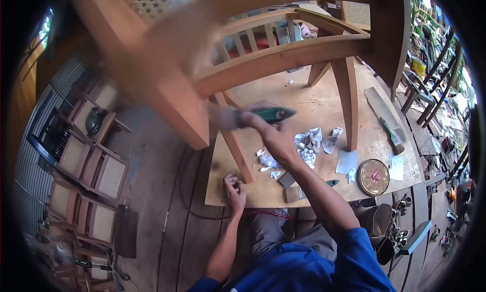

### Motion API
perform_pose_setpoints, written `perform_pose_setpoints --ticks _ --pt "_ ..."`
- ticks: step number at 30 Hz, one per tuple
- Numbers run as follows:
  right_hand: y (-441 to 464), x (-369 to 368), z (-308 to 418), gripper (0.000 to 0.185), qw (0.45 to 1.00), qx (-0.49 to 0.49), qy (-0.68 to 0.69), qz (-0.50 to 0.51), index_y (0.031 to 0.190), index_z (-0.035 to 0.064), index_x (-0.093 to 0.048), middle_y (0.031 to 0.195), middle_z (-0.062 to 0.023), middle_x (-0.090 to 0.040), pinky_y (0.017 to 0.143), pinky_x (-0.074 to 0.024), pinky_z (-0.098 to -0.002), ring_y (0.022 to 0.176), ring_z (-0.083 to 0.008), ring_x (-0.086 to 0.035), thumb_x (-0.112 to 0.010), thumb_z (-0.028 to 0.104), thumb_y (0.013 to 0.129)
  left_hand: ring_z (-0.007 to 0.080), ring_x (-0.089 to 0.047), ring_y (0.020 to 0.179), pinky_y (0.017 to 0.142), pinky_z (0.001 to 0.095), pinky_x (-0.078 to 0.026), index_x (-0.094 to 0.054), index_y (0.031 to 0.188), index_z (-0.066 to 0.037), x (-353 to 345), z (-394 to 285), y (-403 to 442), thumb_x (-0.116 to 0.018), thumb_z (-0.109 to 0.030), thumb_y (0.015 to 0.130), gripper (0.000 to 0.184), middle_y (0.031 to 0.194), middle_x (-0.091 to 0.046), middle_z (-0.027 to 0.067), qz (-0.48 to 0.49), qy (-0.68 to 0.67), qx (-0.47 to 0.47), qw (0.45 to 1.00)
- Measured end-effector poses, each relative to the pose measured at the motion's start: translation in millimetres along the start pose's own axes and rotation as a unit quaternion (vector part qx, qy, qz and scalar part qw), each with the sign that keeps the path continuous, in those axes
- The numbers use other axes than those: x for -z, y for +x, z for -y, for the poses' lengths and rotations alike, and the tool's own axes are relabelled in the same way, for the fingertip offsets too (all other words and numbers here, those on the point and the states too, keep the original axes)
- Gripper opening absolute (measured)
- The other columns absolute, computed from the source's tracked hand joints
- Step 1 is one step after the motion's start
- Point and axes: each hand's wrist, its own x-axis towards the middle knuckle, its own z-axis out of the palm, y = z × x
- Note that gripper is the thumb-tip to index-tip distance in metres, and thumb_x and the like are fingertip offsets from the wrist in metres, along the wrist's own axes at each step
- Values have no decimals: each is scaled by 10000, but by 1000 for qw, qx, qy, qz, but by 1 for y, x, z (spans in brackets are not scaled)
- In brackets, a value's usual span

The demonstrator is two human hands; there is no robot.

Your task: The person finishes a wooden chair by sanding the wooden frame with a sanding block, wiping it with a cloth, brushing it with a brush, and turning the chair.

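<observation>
My right hand [271, 132] is closed round a paintbrush [276, 114] with a green handle. The brush head is smeared by motion and is at the near leg [177, 107] of a wooden chair [283, 59]. That chair stands on the worktable [324, 102], and its nearest parts rise close to the camera. Down at the table's front edge, my left hand [234, 192] rests beside the foot of another chair leg [238, 158]. Its fingers are loosely bent and slightly apart, with nothing seen in them.
Crumpled white rags [309, 142], a round lid [373, 177] with reddish paste and a second brush [392, 135] lie on the table. Small blocks [293, 193] sit at its front edge. Several cane-seated chairs [101, 211] stand left; a hose [202, 216] runs below.
</observation>
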Motion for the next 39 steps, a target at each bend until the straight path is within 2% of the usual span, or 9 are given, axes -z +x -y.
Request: perform_pose_setpoints --ticks 5,7,15,16,20,26,29,31,39 --pt "64 5 -70 250 931 -57 316 -171 1099 -94 -584 1108 -162 -619 903 -590 -345 983 -251 -665 -595 101 942 222 -586 924 737 347 -511 -435 1325 -53 -7 -1 2 -604 7 890 470 1079 -575 114 -1 35 -8 999" --pt "116 -11 -95 148 900 -23 403 -163 945 -60 -644 925 -121 -665 702 -586 -296 777 -192 -677 -648 81 903 223 -589 925 737 346 -512 -437 1324 -53 -5 -10 5 -606 7 889 471 1075 -581 114 6 46 6 999" --pt "-41 32 -48 200 951 -156 247 97 963 -37 -677 947 -102 -693 751 -569 -291 809 -170 -667 -698 146 887 248 -600 915 747 356 -521 -440 1321 -39 -11 31 -2 -624 -3 888 471 1055 -597 122 -23 228 -99 968" --pt "-47 39 -40 224 959 -166 191 128 982 -42 -681 977 -113 -692 780 -566 -294 858 -168 -668 -709 160 888 261 -597 931 768 357 -522 -441 1316 -31 -10 23 -1 -622 -3 889 465 1059 -592 138 0 167 8 986" --pt "-1 6 -32 300 933 -68 318 -152 1082 -32 -637 1030 -126 -658 883 -543 -323 961 -214 -676 -664 226 933 264 -584 965 794 370 -527 -431 1318 -21 -10 -9 3 -605 2 890 463 1063 -577 151 -1 50 9 999" --pt "-36 24 0 200 961 -86 174 196 1022 -17 -706 1026 -105 -696 805 -544 -288 898 -164 -684 -697 153 915 258 -594 953 799 371 -532 -451 1300 -23 -7 1 4 -609 -1 882 447 1051 -590 147 -28 187 -102 977" --pt "-18 1 21 207 986 3 162 -24 1069 9 -709 1055 -63 -693 873 -491 -278 982 -134 -622 -701 144 912 246 -607 907 775 353 -531 -459 1286 -19 -10 -13 4 -625 -10 874 445 1001 -600 127 -20 58 -20 998" --pt "-2 -5 22 220 997 -24 39 57 1095 7 -706 1023 -49 -698 858 -492 -272 949 -122 -623 -687 137 917 240 -600 882 776 352 -520 -457 1295 -22 -11 2 0 -628 -11 875 453 1011 -590 126 -19 54 -8 998" --pt "65 -70 38 244 888 -47 451 -75 1084 -27 -632 1018 -99 -658 917 -563 -307 944 -167 -657 -625 184 961 243 -587 904 826 369 -502 -428 1324 -27 -3 -32 3 -626 -22 874 491 1013 -582 123 4 104 0 995"
